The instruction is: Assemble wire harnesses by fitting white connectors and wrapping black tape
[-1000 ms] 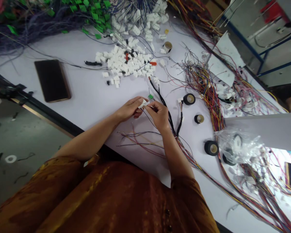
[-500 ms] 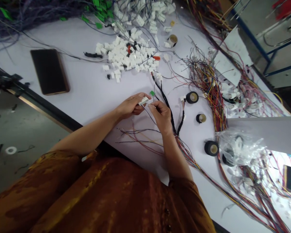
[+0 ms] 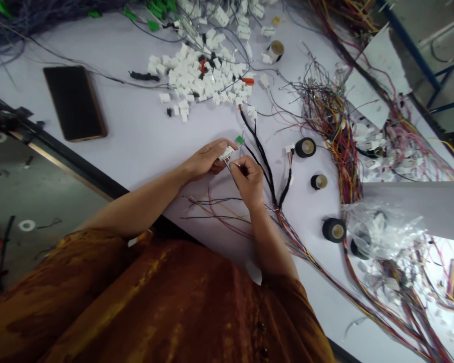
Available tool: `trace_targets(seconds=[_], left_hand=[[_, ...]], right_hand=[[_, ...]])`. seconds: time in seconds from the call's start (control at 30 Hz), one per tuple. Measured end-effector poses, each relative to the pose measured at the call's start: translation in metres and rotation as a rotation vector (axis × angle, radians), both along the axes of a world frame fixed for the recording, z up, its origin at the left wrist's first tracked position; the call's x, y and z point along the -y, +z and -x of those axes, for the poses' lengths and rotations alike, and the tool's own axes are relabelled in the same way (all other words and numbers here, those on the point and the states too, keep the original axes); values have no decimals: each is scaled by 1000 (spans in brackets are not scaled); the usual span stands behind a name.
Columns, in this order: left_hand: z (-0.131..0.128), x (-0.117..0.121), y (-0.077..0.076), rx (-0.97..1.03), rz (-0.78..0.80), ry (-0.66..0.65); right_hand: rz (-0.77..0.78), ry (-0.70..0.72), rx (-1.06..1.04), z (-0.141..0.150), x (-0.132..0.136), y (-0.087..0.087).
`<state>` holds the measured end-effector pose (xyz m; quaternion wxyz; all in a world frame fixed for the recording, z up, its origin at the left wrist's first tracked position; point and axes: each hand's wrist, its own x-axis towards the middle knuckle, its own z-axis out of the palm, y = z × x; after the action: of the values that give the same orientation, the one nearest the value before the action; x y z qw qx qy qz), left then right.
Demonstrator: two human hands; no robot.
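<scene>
My left hand (image 3: 208,160) grips a white multi-hole connector housing (image 3: 226,153) between thumb and fingers. Close beside it on the right, my right hand (image 3: 249,177) is closed in a pinch on a thin dark wire (image 3: 233,175), which runs up to the connector's face. Whether its tip sits inside a hole is too small to tell. A small green tag (image 3: 239,140) lies just beyond the hands. Black-wrapped harness branches (image 3: 263,154) pass to the right of my right hand. Loose wire ends (image 3: 212,202) lie nearer my body.
A pile of white connectors (image 3: 200,75) lies beyond my hands, and a phone (image 3: 74,103) to the left. Rolls of black tape (image 3: 305,147) stand at the right, near a thick wire bundle (image 3: 344,146) and a clear plastic bag (image 3: 386,227). The table's edge (image 3: 98,184) runs along the left.
My left hand has turned the connector so its holed face shows. My right fingers have drawn slightly back from it, lower on the wire. The whole view has shifted a little.
</scene>
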<state>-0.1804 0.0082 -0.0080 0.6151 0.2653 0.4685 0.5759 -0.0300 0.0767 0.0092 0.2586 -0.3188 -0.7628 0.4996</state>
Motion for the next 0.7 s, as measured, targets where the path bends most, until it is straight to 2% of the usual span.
trace_targets(seconds=[0.1, 0.3, 0.47, 0.7], left_hand=[[1, -1, -3, -58, -66, -29], [1, -2, -5, -239, -128, 3], [-3, -1, -8, -456, -206, 23], [-7, 0, -7, -364, -133, 48]], right_hand=[[23, -5, -42, 0, 0, -5], [-71, 1, -97, -1, 1, -11], [-9, 4, -94, 0, 1, -13], [111, 3, -91, -2, 1, -17]])
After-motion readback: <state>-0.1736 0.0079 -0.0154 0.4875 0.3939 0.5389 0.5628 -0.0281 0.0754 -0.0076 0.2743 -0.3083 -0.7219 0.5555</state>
